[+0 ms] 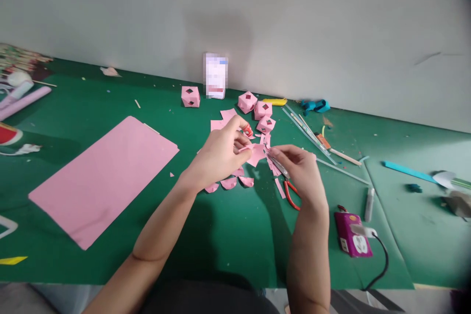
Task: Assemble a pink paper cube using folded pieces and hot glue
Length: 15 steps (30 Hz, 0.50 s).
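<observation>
My left hand (219, 154) pinches a small folded piece of pink paper (256, 156) above the table. In my right hand (300, 167) is a slim silver tool (278, 167), its tip at the paper's right edge; whether it is a knife or tweezers I cannot tell. Thin pink paper strips (278, 189) lie beneath the tool. Nearer me, several curled pink paper pieces (228, 183) lie in a row below my left hand. Pink paper squares (228, 114) lie partly hidden behind that hand. A red-handled tool (290, 196) is partly covered by my right wrist.
Folded pink paper shapes with holes (247, 102) stand near the wall, one (190, 97) apart on the left. A phone (215, 76) leans there. A large pink sheet (105, 181) lies left. On the right are clear strips (309, 132) and a purple box (353, 235) with a cable.
</observation>
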Each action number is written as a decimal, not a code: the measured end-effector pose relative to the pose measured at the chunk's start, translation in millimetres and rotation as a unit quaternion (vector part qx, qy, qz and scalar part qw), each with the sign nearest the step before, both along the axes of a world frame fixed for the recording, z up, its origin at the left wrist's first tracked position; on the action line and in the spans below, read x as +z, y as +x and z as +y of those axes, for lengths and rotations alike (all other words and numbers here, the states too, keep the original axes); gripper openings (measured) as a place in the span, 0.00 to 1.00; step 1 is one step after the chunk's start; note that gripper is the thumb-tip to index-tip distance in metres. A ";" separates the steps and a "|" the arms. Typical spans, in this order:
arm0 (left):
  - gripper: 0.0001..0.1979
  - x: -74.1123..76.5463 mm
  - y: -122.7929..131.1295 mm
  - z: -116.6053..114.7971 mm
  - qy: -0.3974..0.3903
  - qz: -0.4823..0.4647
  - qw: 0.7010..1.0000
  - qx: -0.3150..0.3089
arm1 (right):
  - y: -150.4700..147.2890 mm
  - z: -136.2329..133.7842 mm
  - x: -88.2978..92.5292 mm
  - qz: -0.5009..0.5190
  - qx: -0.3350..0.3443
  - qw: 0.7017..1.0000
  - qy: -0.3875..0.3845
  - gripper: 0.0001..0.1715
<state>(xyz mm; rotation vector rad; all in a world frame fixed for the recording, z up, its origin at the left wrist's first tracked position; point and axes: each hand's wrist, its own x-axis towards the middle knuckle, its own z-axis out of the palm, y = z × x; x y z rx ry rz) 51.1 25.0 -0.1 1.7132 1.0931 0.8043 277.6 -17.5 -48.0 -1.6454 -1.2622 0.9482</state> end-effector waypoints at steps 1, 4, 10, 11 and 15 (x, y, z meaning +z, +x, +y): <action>0.13 0.8 0.9 -0.6 -0.006 -0.002 1.000 -0.005 | -9.7 -0.2 2.5 0.063 0.023 0.998 0.006 0.19; 0.14 2.0 1.5 -0.3 -0.018 -0.015 1.000 -0.011 | -28.5 0.2 3.5 0.196 0.054 0.979 0.010 0.16; 0.14 0.5 0.0 1.9 -0.024 -0.047 0.999 -0.006 | -34.2 3.0 2.2 0.313 0.052 0.948 -0.014 0.19; 0.13 0.4 0.0 1.8 -0.023 -0.049 0.999 -0.007 | -34.6 3.4 2.8 0.320 0.050 0.946 -0.018 0.19; 0.12 1.1 0.2 0.9 -0.017 -0.050 0.999 -0.003 | -37.4 4.6 3.0 0.331 0.047 0.942 -0.029 0.19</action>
